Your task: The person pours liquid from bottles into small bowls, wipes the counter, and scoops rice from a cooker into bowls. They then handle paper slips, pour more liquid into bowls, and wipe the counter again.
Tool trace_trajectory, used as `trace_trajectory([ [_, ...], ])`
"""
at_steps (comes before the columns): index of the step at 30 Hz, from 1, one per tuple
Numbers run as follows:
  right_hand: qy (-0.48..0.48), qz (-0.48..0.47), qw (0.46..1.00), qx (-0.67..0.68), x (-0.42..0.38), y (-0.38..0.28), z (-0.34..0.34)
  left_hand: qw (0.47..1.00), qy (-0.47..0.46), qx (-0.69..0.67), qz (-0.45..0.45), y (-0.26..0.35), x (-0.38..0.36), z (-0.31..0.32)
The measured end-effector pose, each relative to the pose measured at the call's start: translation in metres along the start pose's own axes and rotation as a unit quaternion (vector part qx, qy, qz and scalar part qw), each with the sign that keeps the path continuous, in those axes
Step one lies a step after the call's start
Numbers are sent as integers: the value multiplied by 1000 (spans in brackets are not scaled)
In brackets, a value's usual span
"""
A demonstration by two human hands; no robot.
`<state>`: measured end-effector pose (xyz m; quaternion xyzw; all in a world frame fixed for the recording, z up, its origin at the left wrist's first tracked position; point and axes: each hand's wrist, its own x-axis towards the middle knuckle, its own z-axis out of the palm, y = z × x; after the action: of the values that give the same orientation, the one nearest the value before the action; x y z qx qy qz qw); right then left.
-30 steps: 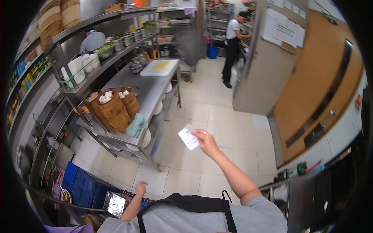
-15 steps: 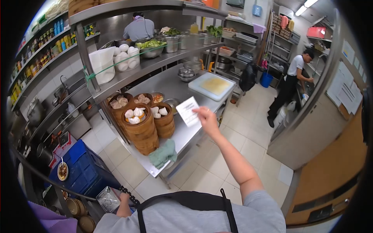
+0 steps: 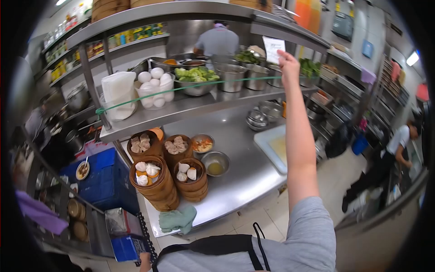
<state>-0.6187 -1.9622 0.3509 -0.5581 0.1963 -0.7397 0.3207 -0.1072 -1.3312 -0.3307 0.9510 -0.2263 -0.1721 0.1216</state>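
We are holding up a paper slip [image 3: 273,47] in our right hand [image 3: 290,65], its fingers [image 3: 282,54] pinching closed on the slip's lower right edge. The slip is showing beside the greens and metal pots [image 3: 232,77] along the shelf [image 3: 181,107]. Our left hand [image 3: 145,261] is hanging low near a blue box [image 3: 124,248], and we cannot tell how far its fingers are opening. Below the shelf, bamboo steamers [image 3: 163,192] are holding dumplings on the tabletop [image 3: 238,179], and a green cloth [image 3: 177,219] is lying at its near edge
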Motion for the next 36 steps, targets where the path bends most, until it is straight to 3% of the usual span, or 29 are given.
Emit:
trace_trajectory([
  [5, -8, -58, 997, 42, 85, 12, 41, 986, 4, -23, -168, -42, -129, 40],
  [6, 15, -98, 995, 12, 95, 17, 41, 976, 21, 69, -207, -44, -144, 54],
  [9, 75, -221, 965, -115, 87, 16, 44, 987, -11, 154, 53, -73, -200, 63],
  [10, 98, -177, 965, -165, 62, 4, 46, 993, 10, 67, -99, -73, -209, 68],
  [11, 170, -252, 938, -167, 45, 10, 55, 968, 59, -23, -243, -68, -225, 68],
  [12, 160, -258, 953, 15, -1, -7, 80, 969, -3, -7, -248, -73, -230, 66],
  [13, 106, -224, 963, 109, -46, -20, 97, 963, 14, 7, -270, -74, -241, 66],
  [14, 64, -215, 963, 147, -98, -31, 116, 959, -67, 10, -277, -80, -250, 52],
  [16, -77, -200, 952, 217, -199, -27, 148, 962, 3, -5, -271, -86, -271, 55],
  [17, -163, -183, 937, 250, -251, -23, 163, 952, -19, -22, -304, -86, -279, 52],
  [19, -273, -87, 929, 233, -355, -35, 191, 935, 34, -87, -343, -81, -296, 45],
  [20, -339, -58, 897, 278, -399, -37, 202, 923, 43, -112, -365, -86, -301, 46],
  [21, -374, 43, 868, 324, -441, -40, 211, 913, 43, -151, -376, -84, -310, 36],
  [22, -455, 37, 795, 400, -515, -41, 234, 885, 122, -218, -393, -89, -342, 27],
  [23, -488, 57, 781, 386, -549, -54, 241, 875, 109, -227, -413, -100, -356, 30],
  [24, -527, 119, 731, 418, -584, -59, 250, 863, 103, -238, -433, -112, -372, 28],
  [28, -642, 196, 588, 452, -708, -87, 294, 823, 65, -256, -503, -157, -451, 44],
  [33, -742, 216, 430, 467, -836, -139, 358, 752, 97, -295, -581, -206, -527, 35],
  [36, -784, 135, 420, 436, -890, -193, 391, 711, 163, -329, -600, -238, -545, 15],
])
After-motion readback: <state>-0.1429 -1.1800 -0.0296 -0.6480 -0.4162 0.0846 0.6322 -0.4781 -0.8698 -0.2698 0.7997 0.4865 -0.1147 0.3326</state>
